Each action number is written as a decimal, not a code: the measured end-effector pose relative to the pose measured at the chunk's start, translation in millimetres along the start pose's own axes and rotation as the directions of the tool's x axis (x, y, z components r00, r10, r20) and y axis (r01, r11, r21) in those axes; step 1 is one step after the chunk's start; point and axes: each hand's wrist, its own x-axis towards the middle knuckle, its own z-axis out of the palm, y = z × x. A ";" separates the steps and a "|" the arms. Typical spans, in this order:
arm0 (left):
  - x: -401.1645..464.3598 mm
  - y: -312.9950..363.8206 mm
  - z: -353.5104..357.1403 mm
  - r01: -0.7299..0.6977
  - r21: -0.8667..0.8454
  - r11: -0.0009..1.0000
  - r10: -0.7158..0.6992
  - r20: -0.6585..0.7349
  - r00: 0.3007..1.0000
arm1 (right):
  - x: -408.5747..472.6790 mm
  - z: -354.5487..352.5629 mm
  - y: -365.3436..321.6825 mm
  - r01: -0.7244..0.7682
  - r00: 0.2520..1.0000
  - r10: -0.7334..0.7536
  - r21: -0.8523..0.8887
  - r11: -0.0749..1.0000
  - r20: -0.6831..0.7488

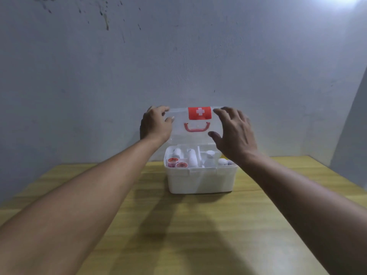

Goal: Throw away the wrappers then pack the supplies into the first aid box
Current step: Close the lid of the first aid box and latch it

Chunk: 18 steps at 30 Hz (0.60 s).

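A white first aid box [199,182] stands on the wooden table, its clear lid [195,138] raised upright. The lid carries a red latch with a white cross [199,113] and a red handle [196,128]. Inside the box lie white bandage rolls [192,158], a small clear bottle [209,158] and two red-capped tape rolls [174,162]. My left hand [156,123] grips the lid's upper left corner. My right hand [234,133] is at the lid's right side, fingers spread, and hides that edge.
The yellow wooden table [178,225] runs from the box toward me. A grey-blue wall [178,66] rises close behind the box. The table's right edge [327,175] lies near a wall corner.
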 end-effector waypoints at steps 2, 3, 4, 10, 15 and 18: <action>-6.9 -3.5 -8.1 -0.066 0.037 0.997 0.067 -0.020 0.998 | 4.2 -0.8 -1.4 0.056 0.998 -0.055 -0.031 0.998 0.038; -10.1 -4.2 -12.3 -0.091 0.048 0.995 0.092 -0.016 0.996 | 4.4 -1.0 -2.1 0.079 0.996 -0.077 -0.032 0.996 0.052; -13.6 -4.7 -15.5 -0.115 0.056 0.992 0.115 -0.001 0.993 | 3.5 -1.1 -2.9 0.095 0.994 -0.093 -0.026 0.995 0.060; -39.0 -7.0 -33.6 -0.226 0.104 0.969 0.214 0.114 0.970 | -17.1 -8.0 -4.8 0.165 0.985 -0.166 0.014 0.986 0.049; -64.3 -5.0 -40.7 -0.250 0.083 0.965 0.231 0.190 0.954 | -48.9 -19.4 -5.0 0.168 0.981 -0.172 0.045 0.985 0.086; -77.6 -3.9 -39.6 -0.261 0.096 0.960 0.231 0.251 0.940 | -63.8 -23.0 -5.7 0.140 0.981 -0.147 0.063 0.988 0.130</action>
